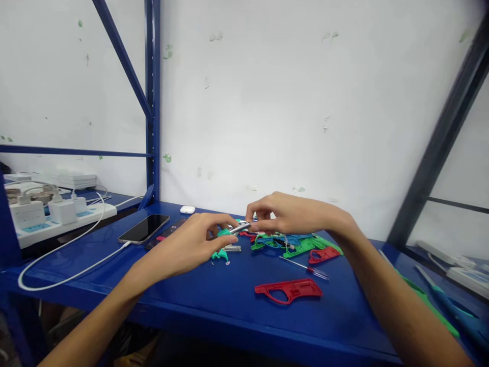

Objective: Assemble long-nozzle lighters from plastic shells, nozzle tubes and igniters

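My left hand (194,237) is closed, with thumb and fingers around the left end of a slim silver tube (239,228). At its other end, the fingertips of my right hand (292,214) pinch the tube. Below my left fingers lie a teal plastic piece (220,255) and a small clear part (233,248). A pile of green and blue plastic shells (303,247) is under my right hand. Nearer to me is a red pistol-shaped plastic half shell (305,289), inner side up. Behind it rests a small screwdriver (312,271) with a clear handle.
At the left, a phone (144,228) is plugged into a white cable (82,283); a second dark screen lies beside it. A white earbud case (187,209) sits near the wall. A power strip (64,224) is far left. Scissors or pliers (451,300) lie at right.
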A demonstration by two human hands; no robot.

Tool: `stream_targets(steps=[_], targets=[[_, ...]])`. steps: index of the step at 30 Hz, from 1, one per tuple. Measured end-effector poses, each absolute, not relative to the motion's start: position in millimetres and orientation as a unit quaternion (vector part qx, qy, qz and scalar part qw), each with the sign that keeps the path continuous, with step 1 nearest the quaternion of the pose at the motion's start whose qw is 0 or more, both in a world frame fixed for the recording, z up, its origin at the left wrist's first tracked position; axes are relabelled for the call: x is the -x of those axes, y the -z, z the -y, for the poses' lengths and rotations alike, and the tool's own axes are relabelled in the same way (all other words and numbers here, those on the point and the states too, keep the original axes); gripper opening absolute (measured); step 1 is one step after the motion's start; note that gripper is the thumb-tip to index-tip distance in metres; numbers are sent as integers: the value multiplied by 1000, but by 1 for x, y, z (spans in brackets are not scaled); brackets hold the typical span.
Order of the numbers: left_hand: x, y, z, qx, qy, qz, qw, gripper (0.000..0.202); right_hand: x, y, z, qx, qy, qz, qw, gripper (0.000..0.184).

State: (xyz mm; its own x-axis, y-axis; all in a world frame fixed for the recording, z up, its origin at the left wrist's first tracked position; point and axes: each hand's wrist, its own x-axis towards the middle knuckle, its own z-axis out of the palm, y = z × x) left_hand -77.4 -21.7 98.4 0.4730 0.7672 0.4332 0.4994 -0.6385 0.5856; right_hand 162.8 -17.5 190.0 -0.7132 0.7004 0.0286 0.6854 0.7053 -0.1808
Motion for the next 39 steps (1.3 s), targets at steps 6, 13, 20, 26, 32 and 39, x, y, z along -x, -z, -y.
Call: stream_targets(steps=[6,13,20,26,32,39], targets=[[50,-53,23,-864,-307,-361,172,26,-196,-134,15,362,-213,907,45,24],[37,-12,32,-878,-285,-357,146,28,-213,-87,3,367,-267,888,69,26],[39,2,33,-878,-272,-369,138,29,-220,-70,-3,356,-321,873,92,31],[38,-1,42,-895,-244,-351,130,30,-221,-64,-2,373,-316,868,81,25],[37,-3,42,-913,-212,-340,72,34,-219,-66,2,390,-323,860,68,23],[38,-2,43,-921,-188,-340,24,35,-222,-64,1,387,-325,861,60,27]])
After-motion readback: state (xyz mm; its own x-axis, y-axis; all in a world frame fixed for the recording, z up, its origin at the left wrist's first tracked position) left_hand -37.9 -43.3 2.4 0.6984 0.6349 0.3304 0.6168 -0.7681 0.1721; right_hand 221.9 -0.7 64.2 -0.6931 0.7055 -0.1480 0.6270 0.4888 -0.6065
